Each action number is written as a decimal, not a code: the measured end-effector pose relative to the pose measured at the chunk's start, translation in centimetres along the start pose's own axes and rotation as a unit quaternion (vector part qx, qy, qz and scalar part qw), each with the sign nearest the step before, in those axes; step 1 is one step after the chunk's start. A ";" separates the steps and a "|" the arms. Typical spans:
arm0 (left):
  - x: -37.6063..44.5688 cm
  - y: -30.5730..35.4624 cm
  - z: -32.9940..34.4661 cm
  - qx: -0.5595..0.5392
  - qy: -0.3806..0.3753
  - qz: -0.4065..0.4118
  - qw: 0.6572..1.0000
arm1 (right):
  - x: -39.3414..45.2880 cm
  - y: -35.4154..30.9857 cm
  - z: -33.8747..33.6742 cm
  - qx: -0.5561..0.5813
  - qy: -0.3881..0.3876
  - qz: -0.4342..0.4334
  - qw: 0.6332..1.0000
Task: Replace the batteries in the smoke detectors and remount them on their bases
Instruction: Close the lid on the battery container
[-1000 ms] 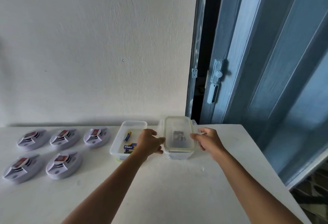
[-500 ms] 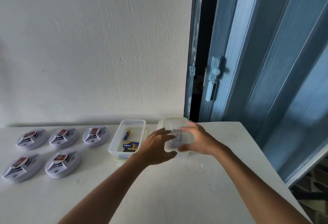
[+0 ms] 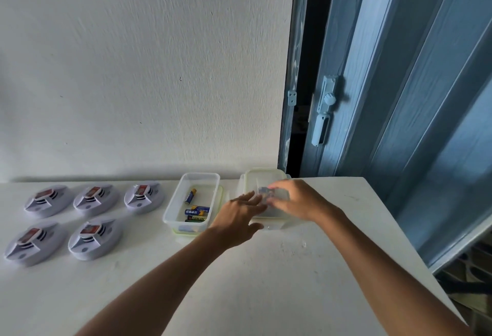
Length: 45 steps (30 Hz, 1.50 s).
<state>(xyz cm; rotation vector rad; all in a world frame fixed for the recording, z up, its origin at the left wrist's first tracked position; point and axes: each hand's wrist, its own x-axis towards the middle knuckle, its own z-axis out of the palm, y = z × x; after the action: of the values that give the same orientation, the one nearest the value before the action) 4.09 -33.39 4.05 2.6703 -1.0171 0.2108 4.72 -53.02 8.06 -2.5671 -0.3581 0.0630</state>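
The white wall [image 3: 138, 69] fills most of what I see, with the blue door [image 3: 399, 96] ajar at its right and a pale lock plate and knob [image 3: 326, 110] on the door's edge. Below them the white worktop [image 3: 239, 282] runs from the wall toward me. Five smoke detectors [image 3: 94, 240] lie on its left part in two rows, three by the wall and two nearer me, each with a red patch on top. Right of them stands an open clear container [image 3: 175, 216] resting on a green-rimmed lid, and inside it lie a few batteries [image 3: 196, 212], one more apart toward the wall. Just beside it to the right is a second clear container with its lid [image 3: 257, 176] on; something small and grey shows through the lid, too blurred for me to name. My right hand [image 3: 298, 200] rests over that lid, its fingers curled down onto the top. My left hand [image 3: 237, 220] comes in from the near left corner of the same container with its fingers straight and slightly spread, their tips at the lid's edge beside my right fingers; both hands are blurred.
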 end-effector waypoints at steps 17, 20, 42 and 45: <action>0.8 -0.7 -2.7 0.086 -0.118 -0.124 0.982 | -4.4 4.7 5.8 -0.086 0.259 -0.071 0.960; 1.0 -0.5 -2.5 0.072 -0.092 -0.116 0.986 | -4.0 5.3 6.0 -0.047 0.244 -0.068 0.966; 0.4 -0.4 -0.7 0.060 -0.008 -0.088 0.994 | -1.9 4.4 2.6 0.077 0.221 0.006 0.972; 0.0 -0.3 -0.2 0.068 0.007 -0.010 0.998 | -0.9 3.3 1.2 0.279 0.156 0.142 0.937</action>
<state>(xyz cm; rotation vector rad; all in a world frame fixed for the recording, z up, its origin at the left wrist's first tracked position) 4.24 -33.12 4.21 2.7947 -1.0052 0.3052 4.47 -55.37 5.23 -1.9988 0.1412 -0.1221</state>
